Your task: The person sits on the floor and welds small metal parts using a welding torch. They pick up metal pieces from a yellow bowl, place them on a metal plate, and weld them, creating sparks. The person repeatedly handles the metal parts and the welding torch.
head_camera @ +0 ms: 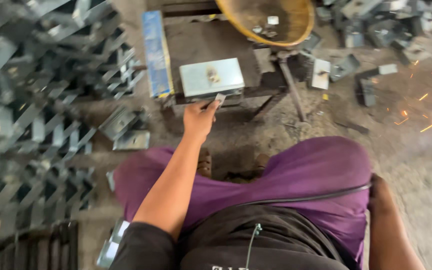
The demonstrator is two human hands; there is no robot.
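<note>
— Purple cloth (296, 185) over the knees is nearest, yes? And the hands?

— Yes, it fills the low middle. To the left, a big stack of grey metal brackets (41, 100) stands on the dirt floor (426, 170). Ahead is the low dark metal stand (211, 45), with a blue bar (156, 52) along its left edge and a yellow-rimmed pan (266, 17) at its far right corner.

— What does the left hand hold?

— The left hand (199, 119) reaches to the near edge of the stand; fingers are pinched together on a small grey metal piece (220, 98), touching the grey metal box (211, 77) there. The right hand (380, 194) rests against the right knee; its fingers are hidden, so I cannot tell its grip.

— Open room?

— Bare floor to the right, with orange sparks (428, 112) near the right edge.
</note>
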